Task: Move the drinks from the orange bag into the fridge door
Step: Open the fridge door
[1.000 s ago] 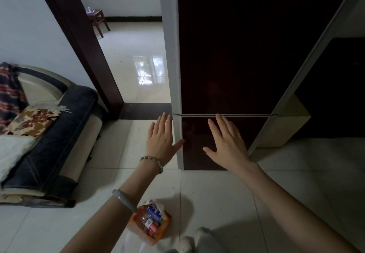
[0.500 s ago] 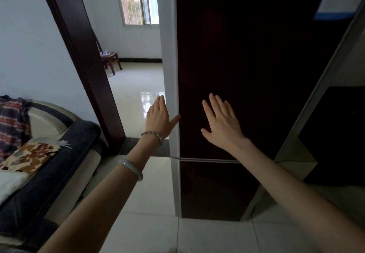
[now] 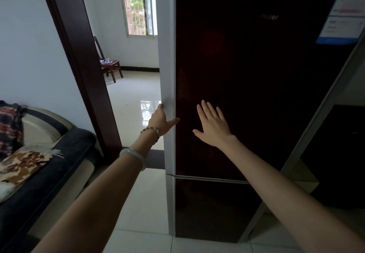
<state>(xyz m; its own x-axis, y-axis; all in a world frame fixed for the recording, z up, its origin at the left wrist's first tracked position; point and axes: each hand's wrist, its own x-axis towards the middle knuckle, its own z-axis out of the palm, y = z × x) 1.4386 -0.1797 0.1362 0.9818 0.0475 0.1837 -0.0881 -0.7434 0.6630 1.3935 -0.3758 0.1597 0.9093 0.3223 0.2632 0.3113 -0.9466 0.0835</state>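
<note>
At the far left, a dark blue sofa with a cream curved frame sits against the white wall, holding a brown and cream patterned cushion and a red striped blanket. Beside it stands a dark brown wooden door frame, opening onto a bright room with glossy pale floor tiles, a small wooden chair and a barred window. That doorway gives the open room to the left of the fridge; pale floor tiles also lie clear in front of it.

The person's left hand reaches the pale grey left edge of the tall fridge's upper door, whose front is dark reddish-brown gloss. The fingers curl around that edge and out of sight, the thumb lying on the front, so the hand has hold of the door's side. A beaded bracelet circles the wrist and a pale jade-like bangle the forearm.

The right hand is spread wide and flat, fingers apart, holding nothing, against or just before the dark front; I cannot tell whether it touches. The door appears shut. A silver strip divides it from the lower door.

Faint lettering near the top reads "Haier". A blue and white label at the upper right is too blurred to read. The orange bag and drinks are out of view.
</note>
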